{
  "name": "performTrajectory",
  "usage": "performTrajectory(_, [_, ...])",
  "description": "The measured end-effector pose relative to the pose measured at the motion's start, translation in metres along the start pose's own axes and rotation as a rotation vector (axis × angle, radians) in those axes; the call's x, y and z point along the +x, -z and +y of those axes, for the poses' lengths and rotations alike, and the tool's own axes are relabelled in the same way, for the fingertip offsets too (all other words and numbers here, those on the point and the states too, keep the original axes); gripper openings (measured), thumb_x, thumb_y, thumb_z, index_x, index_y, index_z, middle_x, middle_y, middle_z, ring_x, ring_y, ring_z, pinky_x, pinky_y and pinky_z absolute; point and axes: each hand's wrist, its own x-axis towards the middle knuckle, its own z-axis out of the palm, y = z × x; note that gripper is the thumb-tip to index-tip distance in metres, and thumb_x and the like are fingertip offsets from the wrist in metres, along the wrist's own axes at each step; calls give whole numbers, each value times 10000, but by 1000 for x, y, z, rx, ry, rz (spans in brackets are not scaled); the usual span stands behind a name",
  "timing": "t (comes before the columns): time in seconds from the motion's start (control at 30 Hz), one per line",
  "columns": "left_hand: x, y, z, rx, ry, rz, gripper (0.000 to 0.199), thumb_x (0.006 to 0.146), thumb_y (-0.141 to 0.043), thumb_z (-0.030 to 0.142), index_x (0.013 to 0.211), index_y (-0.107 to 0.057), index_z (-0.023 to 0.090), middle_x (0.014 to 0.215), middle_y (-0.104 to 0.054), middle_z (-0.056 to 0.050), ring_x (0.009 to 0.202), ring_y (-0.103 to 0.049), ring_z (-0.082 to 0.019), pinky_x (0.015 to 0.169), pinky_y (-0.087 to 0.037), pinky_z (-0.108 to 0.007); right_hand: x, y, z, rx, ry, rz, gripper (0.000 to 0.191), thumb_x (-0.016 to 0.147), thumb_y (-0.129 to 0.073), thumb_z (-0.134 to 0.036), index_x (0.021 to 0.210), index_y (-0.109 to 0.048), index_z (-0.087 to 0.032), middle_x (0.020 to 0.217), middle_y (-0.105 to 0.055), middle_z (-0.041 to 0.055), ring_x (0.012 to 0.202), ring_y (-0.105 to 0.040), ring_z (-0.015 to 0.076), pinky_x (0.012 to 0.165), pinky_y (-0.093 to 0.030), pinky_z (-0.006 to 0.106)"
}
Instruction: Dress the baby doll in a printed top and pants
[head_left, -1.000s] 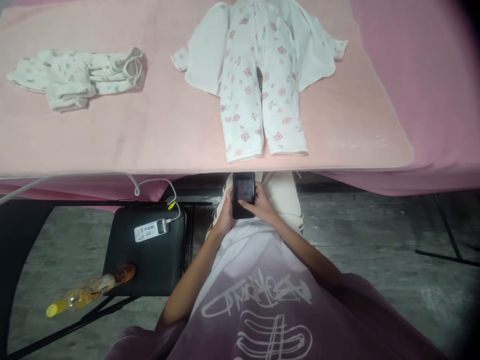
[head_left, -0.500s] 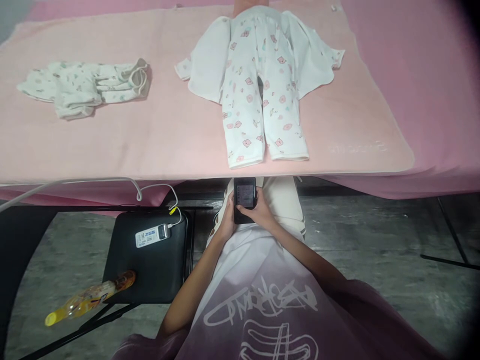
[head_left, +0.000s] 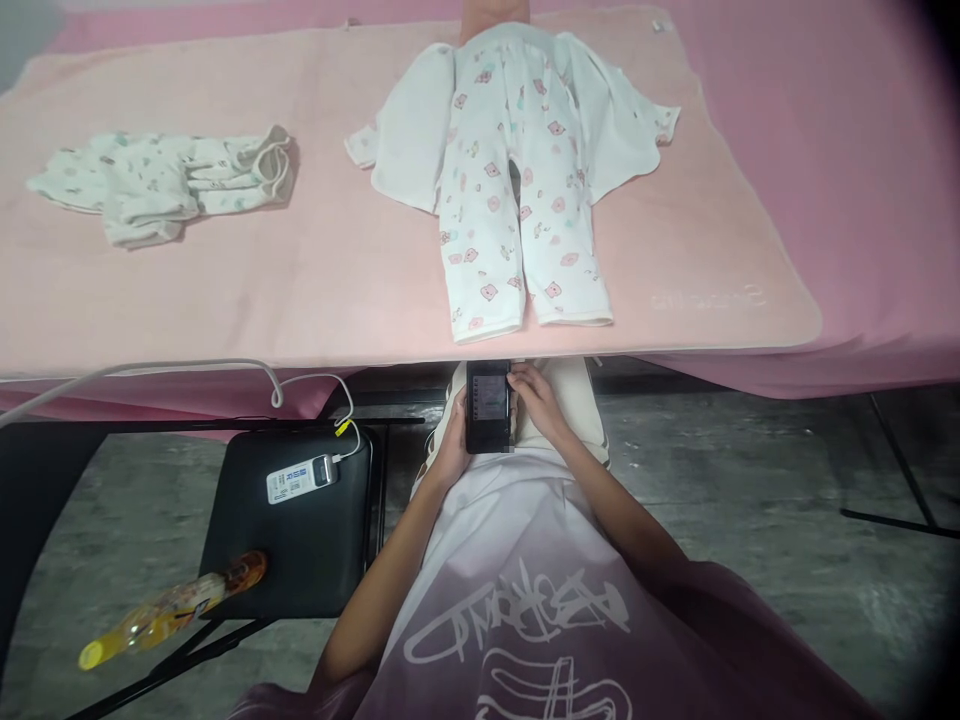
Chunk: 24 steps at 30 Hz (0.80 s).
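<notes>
Device screen (head_left: 491, 398) text is too small to read; the table (head_left: 360, 290) extends beyond the frame's left and right edges.

The right hand (head_left: 540, 396) has lifted its thumb away from the phone (head_left: 487, 407) at seven o'clock, and its fingertips have moved to the two o'clock edge. The text on the screen (head_left: 491, 397) looks changed too, though it is too blurred to be sure. Beyond the pants (head_left: 517, 180), at twelve o'clock, an orange thing (head_left: 493, 14) has come into view since the earliest picture.
</notes>
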Motion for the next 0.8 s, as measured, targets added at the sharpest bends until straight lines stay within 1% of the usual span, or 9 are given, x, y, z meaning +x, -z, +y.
performTrajectory(0.17, [0, 2, -1, 4, 1, 3, 651, 1078, -538, 746, 1627, -577, 398, 1685, -599, -18, 1657, -474, -316, 1379, -409, -545, 8, -2, 4, -21, 1, -21, 466, 926, -753, -696, 1023, -600, -266, 853, -683, 2, 874, -680, 223, 816, -568, 341])
performTrajectory(0.27, [1, 4, -2, 5, -8, 0, 627, 1092, -523, 731, 1622, -584, 400, 1688, -595, -14, 1658, -471, -297, 1378, -410, -519, 9, -4, 4, -38, 11, -5, 464, 930, -757, -686, 1007, -592, -260, 817, -673, -5, 822, -679, 210, 779, -554, 331])
performTrajectory(0.4, [1, 5, -2, 16, -20, -8, 633, 1089, -534, 729, 1614, -589, 380, 1680, -602, -28, 1640, -494, -292, 1373, -415, -508, 8, -5, 3, -46, 16, 24, 457, 933, -747, -681, 965, -582, -255, 793, -668, -6, 822, -675, 210, 782, -546, 329])
performTrajectory(0.5, [0, 3, -1, 7, -5, -3, 661, 1086, -539, 731, 1628, -578, 355, 1655, -624, -54, 1606, -536, -301, 1356, -441, -515, 8, -5, 3, -35, 10, 27, 446, 943, -732, -678, 981, -583, -259, 805, -677, -11, 845, -681, 214, 776, -540, 323])
performTrajectory(0.6, [-1, 2, 1, -8, 14, 2, 697, 1079, -555, 734, 1646, -560, 329, 1606, -662, -86, 1557, -590, -317, 1325, -480, -527, 9, -5, 5, -20, 27, 24, 413, 958, -732, -644, 991, -592, -257, 813, -683, -14, 846, -689, 207, 825, -536, 326])
performTrajectory(0.7, [-1, 2, 2, -12, 7, -12, 678, 1078, -565, 730, 1631, -574, 338, 1561, -694, -84, 1515, -631, -315, 1301, -508, -521, 9, -5, 7, -15, 32, 33, 403, 948, -746, -630, 976, -596, -257, 804, -684, -15, 830, -687, 206, 850, -532, 333])
performTrajectory(0.8, [0, 2, 1, -11, 2, -14, 656, 1075, -566, 735, 1610, -598, 356, 1542, -707, -74, 1495, -650, -312, 1282, -529, -512, 9, -5, 6, -2, 15, 37, 395, 944, -750, -625, 973, -600, -260, 800, -683, -16, 820, -678, 207, 826, -524, 329])
